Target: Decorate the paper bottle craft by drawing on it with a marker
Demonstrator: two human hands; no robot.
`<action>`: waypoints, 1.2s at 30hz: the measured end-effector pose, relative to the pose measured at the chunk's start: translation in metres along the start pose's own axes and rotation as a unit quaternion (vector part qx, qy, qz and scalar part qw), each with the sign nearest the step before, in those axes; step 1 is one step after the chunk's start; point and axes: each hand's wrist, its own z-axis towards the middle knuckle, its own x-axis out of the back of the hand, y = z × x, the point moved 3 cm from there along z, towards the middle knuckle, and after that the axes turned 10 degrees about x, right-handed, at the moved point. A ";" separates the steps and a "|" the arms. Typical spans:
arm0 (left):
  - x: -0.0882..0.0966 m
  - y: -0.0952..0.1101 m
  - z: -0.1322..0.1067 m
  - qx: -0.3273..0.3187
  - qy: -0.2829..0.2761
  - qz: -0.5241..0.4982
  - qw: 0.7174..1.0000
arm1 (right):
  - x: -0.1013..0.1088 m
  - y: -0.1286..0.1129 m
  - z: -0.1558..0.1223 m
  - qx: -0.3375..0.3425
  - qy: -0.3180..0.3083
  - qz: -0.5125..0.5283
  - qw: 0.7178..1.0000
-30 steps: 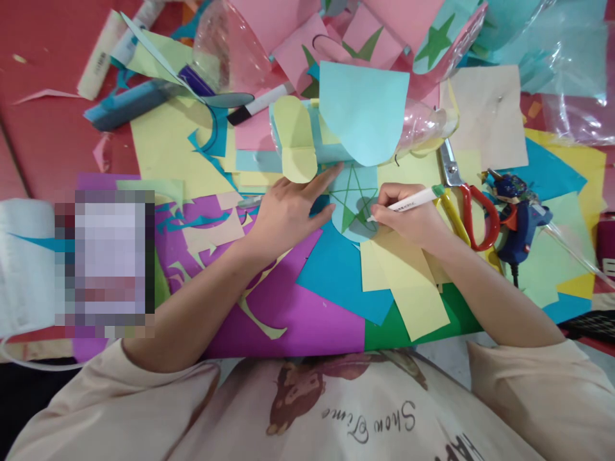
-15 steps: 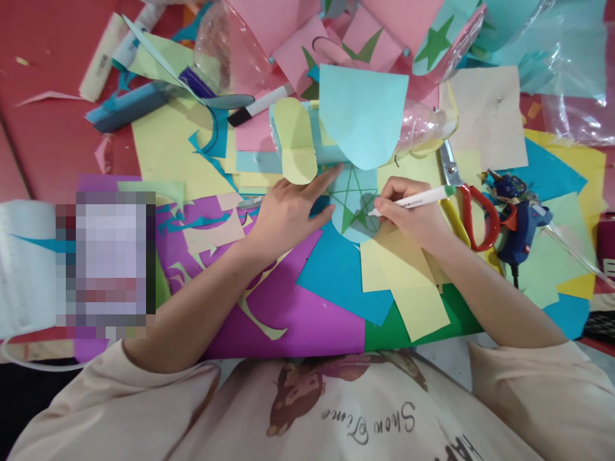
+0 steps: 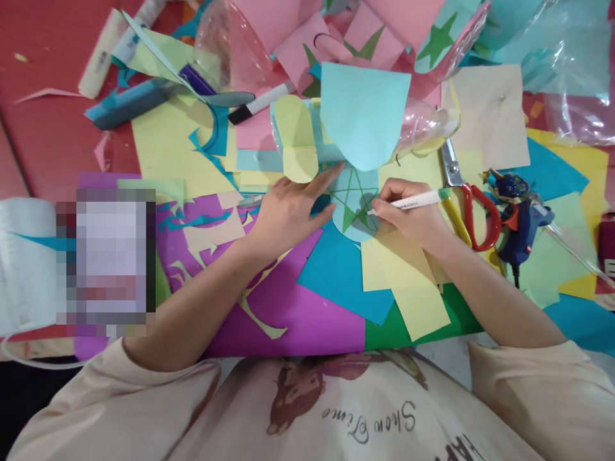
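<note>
My right hand [image 3: 406, 208] is closed on a white marker [image 3: 416, 201] with a green end, its tip on a light blue paper piece [image 3: 342, 221]. A green star outline [image 3: 354, 189] is drawn there, its lower points partly coloured in. With fingers spread, my left hand [image 3: 288, 211] lies flat and its index fingertip and thumb touch the left edge of that piece. Just above, a larger light blue paper piece [image 3: 365, 115] with a rounded lower edge covers the top of the drawing.
Red-handled scissors [image 3: 480, 218] and a blue glue gun [image 3: 521, 234] lie to the right. Yellow paper strips [image 3: 416, 288], blue paper [image 3: 336, 269] and purple paper [image 3: 298, 320] spread nearer me. A black-capped marker [image 3: 262, 102] and a glue stick [image 3: 100, 57] are at the upper left.
The marker tip has shifted very slightly, and a little more green fills the star's lower right point. My left hand stays in place.
</note>
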 end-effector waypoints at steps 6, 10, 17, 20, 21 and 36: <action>-0.002 -0.001 0.000 -0.008 0.014 -0.014 1.000 | 0.000 -0.002 0.000 -0.027 -0.015 -0.004 1.000; -0.002 -0.001 0.000 -0.009 0.015 -0.017 1.000 | -0.001 -0.002 0.000 -0.020 -0.025 -0.018 0.999; -0.001 -0.001 0.000 -0.006 0.009 -0.008 1.000 | -0.001 -0.003 0.000 -0.011 -0.033 -0.022 0.999; -0.001 -0.001 0.000 -0.005 0.009 0.001 1.000 | -0.001 -0.003 0.000 -0.022 -0.038 -0.025 0.999; -0.001 -0.001 0.000 -0.005 0.008 0.002 1.000 | -0.001 -0.003 0.000 -0.028 -0.042 -0.025 0.998; 0.000 0.000 0.000 -0.001 0.002 -0.003 1.000 | 0.000 -0.004 0.000 -0.024 -0.030 -0.025 0.999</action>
